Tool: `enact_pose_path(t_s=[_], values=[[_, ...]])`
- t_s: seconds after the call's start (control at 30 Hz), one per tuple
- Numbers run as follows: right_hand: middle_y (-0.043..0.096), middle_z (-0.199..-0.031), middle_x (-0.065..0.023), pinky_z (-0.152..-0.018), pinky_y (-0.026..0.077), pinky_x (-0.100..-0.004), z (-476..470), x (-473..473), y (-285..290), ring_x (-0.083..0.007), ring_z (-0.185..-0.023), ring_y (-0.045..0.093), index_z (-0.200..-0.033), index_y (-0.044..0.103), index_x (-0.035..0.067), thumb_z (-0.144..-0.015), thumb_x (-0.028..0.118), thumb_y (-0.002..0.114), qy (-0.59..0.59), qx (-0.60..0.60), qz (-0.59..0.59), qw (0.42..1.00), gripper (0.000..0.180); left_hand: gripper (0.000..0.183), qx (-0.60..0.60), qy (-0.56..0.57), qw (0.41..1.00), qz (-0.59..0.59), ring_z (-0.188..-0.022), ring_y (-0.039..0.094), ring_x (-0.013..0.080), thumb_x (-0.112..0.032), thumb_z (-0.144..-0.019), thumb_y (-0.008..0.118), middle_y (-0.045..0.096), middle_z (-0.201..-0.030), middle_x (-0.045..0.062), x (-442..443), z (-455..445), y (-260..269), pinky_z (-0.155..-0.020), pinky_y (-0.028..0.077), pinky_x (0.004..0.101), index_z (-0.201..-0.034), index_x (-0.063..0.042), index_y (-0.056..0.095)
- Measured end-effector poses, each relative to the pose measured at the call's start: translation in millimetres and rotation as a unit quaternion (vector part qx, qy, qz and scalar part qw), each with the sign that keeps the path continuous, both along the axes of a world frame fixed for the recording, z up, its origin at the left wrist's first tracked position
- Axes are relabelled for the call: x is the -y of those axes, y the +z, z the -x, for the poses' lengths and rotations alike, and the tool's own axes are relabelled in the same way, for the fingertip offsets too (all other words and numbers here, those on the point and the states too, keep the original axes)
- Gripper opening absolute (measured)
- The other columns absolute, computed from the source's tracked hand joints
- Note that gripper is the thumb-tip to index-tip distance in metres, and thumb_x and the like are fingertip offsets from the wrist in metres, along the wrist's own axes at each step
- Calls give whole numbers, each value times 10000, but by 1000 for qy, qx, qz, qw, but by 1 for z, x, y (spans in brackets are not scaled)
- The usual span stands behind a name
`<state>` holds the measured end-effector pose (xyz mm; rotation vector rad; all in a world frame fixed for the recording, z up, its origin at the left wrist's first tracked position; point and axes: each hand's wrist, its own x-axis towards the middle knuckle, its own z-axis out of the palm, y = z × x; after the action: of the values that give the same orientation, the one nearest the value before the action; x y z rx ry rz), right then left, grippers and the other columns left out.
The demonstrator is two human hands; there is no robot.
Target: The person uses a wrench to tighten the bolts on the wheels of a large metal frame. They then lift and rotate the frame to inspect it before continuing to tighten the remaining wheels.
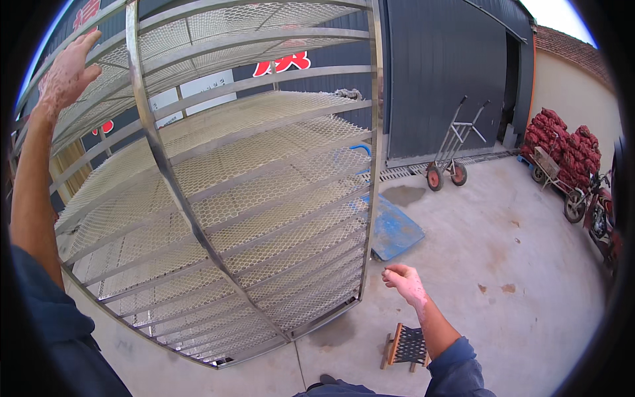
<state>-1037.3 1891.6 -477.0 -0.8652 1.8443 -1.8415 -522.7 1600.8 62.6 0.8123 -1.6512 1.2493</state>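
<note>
A tall metal rack (372, 198) with many levels stands before me, its rails carrying white plastic mesh sheets (238, 164). My left hand (69, 72) is raised at the upper left beside the rack's upper rails, thumb apart from the fingers; whether it touches a rail I cannot tell. Lower down, my right hand (404, 283) is in the air to the right of the rack's corner post, with its fingers bent and nothing plainly visible in them. Below it, a low folding stool (409, 345) with a dark woven seat stands on the concrete floor.
A blue platform cart (397, 231) sits just right of the rack. Farther back are a two-wheeled hand truck (461, 131) and a dark sliding door (441, 79). Red mesh sacks (563, 146), a small cart (545, 161) and a motorcycle (598, 213) stand along the right side.
</note>
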Motion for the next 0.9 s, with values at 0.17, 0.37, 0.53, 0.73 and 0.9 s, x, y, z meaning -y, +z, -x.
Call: enact_pose_path(t_s=[0.17,0.37,0.53,0.73,0.9], values=[[719,-1066,-186,-858,532,-345,55,-13,18,-221,-987,678,-1181,638,-99,-925,316,653,-155,-122,-27,980,487,533,-16,-154,985,-75,-1268,507,370,-90,-826,672,533,-1371,182,-28,10,-166,-1079,396,426,-1332,-8,527],[687,-1168,-246,-977,481,-372,112,45,50,-318,-1131,654,-1249,613,-79,-939,438,605,-177,-197,-17,964,603,409,-21,-296,915,-273,-1026,556,373,-44,-679,722,581,-1121,180,-56,51,-358,-892,458,451,-1061,-12,581],[636,-1274,-245,-1003,463,-373,151,121,81,-307,-1204,612,-1375,505,-61,-930,409,606,-183,-190,29,964,655,369,13,-228,823,-519,-1064,606,373,-221,-736,774,642,-1146,190,-62,-13,-555,-913,481,451,-1034,-33,663],[628,-1292,-179,-1016,454,-354,189,198,103,-263,-1204,597,-1398,487,-6,-854,144,671,-94,-179,139,969,593,374,-14,3,641,-768,-1060,638,372,-296,-861,710,648,-1161,237,-169,-207,-757,-857,510,496,-1122,-35,648],[649,-1222,-109,-948,482,-330,231,217,101,-204,-1091,617,-1368,521,-11,-886,21,620,-118,-97,198,968,493,336,-98,198,490,-843,-1003,655,329,-284,-834,720,680,-1069,210,-309,-351,-837,-842,519,460,-1060,-37,683]])
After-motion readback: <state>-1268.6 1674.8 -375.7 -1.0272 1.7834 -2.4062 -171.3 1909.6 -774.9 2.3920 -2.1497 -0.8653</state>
